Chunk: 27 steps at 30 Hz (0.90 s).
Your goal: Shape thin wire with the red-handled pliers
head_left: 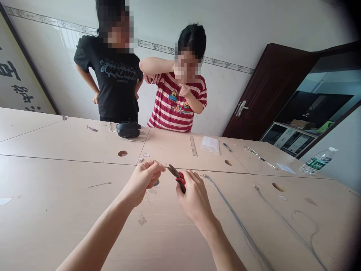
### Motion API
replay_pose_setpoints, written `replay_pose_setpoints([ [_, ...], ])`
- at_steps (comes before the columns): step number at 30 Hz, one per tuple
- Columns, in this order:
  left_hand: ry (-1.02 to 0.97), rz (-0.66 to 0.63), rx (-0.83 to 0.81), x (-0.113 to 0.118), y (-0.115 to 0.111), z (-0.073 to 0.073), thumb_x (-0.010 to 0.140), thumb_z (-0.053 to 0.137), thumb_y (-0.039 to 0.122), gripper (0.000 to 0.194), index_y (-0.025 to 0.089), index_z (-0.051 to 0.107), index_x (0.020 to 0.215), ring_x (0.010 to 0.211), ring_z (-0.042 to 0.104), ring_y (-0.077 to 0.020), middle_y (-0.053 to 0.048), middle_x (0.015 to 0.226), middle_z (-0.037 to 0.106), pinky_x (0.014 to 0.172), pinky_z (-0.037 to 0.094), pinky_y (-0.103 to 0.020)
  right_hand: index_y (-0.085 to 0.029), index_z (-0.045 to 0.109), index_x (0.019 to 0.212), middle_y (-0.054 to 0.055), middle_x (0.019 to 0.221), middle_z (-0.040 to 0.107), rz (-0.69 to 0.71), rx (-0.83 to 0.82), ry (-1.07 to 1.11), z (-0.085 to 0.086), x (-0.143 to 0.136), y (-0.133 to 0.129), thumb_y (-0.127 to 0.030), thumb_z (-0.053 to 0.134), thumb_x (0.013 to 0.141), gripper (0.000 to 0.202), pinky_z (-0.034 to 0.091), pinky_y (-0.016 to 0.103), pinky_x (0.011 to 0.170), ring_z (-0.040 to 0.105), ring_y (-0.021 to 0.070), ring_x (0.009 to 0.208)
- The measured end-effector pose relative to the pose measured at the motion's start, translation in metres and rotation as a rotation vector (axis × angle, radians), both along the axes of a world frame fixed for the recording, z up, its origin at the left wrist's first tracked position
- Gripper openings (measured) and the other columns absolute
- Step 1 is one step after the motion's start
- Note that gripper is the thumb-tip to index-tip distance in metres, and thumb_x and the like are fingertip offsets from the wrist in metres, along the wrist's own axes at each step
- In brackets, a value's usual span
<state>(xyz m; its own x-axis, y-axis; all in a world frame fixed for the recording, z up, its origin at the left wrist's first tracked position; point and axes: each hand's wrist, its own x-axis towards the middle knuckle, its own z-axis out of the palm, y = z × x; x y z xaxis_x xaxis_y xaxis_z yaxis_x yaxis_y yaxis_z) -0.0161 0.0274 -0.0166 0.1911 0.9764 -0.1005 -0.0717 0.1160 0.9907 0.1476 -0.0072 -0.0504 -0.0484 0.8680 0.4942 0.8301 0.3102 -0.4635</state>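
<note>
My left hand [145,179] is closed in a pinch over the middle of the table. A thin wire [165,165] sticks out of its fingertips, and a fine strand hangs below the hand. My right hand [194,195] is wrapped round the red and black handles of a pair of pliers [175,172]. The pliers' jaws point at the wire end; whether they touch it I cannot tell. To the right of my right hand lies a bundle of thin grey wires [229,207], stretching towards the table's near edge.
A second wire bundle [287,214] lies farther right. Beyond are a ruler [193,146], a plastic packet [210,145], a pen [227,147], a water bottle [318,161] and a black device [128,130] with a white cable. Two people stand across the table [70,229].
</note>
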Motion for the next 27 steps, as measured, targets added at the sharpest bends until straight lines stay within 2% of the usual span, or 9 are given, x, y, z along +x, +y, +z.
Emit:
replay_pose_setpoints([
  [9,0.041,-0.012,-0.014,0.006,-0.007,0.004,0.076,0.057,0.025,0.019,0.019,0.043,0.065,0.053,0.013,-0.0081,0.007,0.057,0.021,0.048,0.010,-0.024,-0.019,0.057,0.094,0.006,0.092,0.064,0.007,-0.020,0.013,0.000,-0.003,0.001,-0.004,0.049,0.077,0.024,0.042,0.034,0.077,0.055,0.0227,0.087],
  [16,0.074,-0.042,0.041,0.010,-0.008,-0.001,0.077,0.060,0.030,0.023,0.019,0.044,0.064,0.053,0.016,-0.0090,0.007,0.056,0.024,0.049,0.011,-0.025,-0.019,0.058,0.096,0.005,0.092,0.065,0.004,0.004,0.000,0.002,-0.003,-0.001,-0.005,0.049,0.077,0.025,0.042,0.032,0.075,0.056,0.0218,0.085],
  [21,0.097,-0.084,0.088,0.012,-0.009,-0.004,0.079,0.059,0.031,0.025,0.019,0.043,0.063,0.054,0.017,-0.0095,0.007,0.057,0.027,0.050,0.011,-0.026,-0.020,0.058,0.091,0.004,0.085,0.065,0.021,-0.016,0.032,0.004,-0.003,-0.003,-0.008,0.049,0.078,0.020,0.041,0.029,0.067,0.057,0.0201,0.080],
  [27,0.116,-0.096,0.087,0.012,-0.009,-0.003,0.079,0.057,0.032,0.022,0.019,0.046,0.065,0.055,0.018,-0.0099,0.007,0.057,0.027,0.051,0.011,-0.027,-0.021,0.058,0.083,0.001,0.074,0.064,-0.001,-0.051,0.054,0.005,-0.003,-0.003,-0.011,0.048,0.080,0.014,0.032,0.025,0.055,0.056,0.0164,0.064],
])
